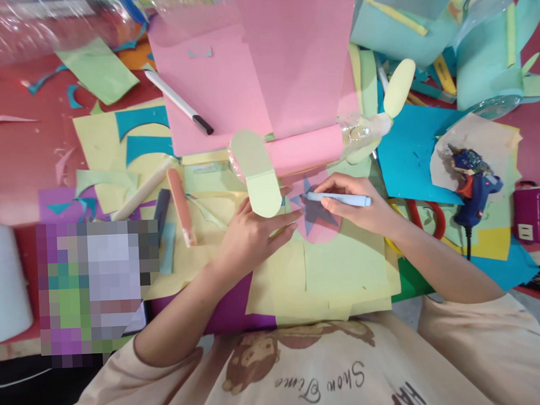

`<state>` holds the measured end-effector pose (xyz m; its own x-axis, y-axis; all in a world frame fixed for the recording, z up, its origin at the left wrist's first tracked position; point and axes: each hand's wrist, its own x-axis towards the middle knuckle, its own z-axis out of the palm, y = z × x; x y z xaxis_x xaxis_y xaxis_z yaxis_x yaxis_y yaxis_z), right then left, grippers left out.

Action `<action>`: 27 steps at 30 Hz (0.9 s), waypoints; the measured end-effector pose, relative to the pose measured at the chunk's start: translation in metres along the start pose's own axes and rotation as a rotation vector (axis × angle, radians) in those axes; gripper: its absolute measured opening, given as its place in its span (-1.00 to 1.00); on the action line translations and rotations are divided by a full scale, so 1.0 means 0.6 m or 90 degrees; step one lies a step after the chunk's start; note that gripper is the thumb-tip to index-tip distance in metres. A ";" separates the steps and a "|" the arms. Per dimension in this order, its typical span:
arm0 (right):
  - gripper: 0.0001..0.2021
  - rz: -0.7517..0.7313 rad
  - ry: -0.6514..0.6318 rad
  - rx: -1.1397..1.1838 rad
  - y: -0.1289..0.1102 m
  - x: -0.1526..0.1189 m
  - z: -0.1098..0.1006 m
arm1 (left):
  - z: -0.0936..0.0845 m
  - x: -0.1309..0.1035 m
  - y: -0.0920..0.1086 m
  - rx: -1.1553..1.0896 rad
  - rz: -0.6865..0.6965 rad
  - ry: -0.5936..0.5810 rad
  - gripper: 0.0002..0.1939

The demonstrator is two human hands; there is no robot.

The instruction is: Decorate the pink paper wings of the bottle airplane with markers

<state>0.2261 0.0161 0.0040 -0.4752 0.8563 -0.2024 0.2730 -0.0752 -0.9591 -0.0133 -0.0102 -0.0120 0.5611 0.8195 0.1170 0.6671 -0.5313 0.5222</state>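
A cream T-shirt (322,367) lies nearest the camera, its printed lettering upside down from this view. Beyond its hem, both bare hands work over layered sheets of coloured paper.

The right hand (371,205) has its thumb and fingers closed around a light blue marker (353,199). The marker lies almost level across the view, its tip pointing left over the upper part of a blue-grey star (317,212); whether the tip touches the surface cannot be told. The star sits on a pink paper disc (323,235), between the two hands.

The left hand (255,230) grips nothing that can be seen. Its digits are spread: the two lower ones reach right with a narrow gap between them, their ends at the disc's left edge, and another stretches farther up, partly hidden by a round-ended pale green paper strip (264,194). How firmly they press cannot be told.

That strip is at the left end of a clear plastic bottle wrapped in pink paper (303,148), lying just beyond the hands. A rounded, pale yellow-green paper blade (400,88) stands out at its neck.

Right of the right forearm are red scissor handles (439,220) and a blue hot glue gun (474,201).
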 end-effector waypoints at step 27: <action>-0.79 -0.005 -0.008 -0.037 -0.001 0.002 -0.002 | 0.001 -0.001 -0.001 -0.005 -0.007 -0.006 -0.74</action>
<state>0.2264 0.0178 0.0048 -0.4883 0.8500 -0.1978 0.3175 -0.0380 -0.9475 -0.0137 -0.0104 -0.0130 0.5587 0.8229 0.1028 0.6696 -0.5208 0.5296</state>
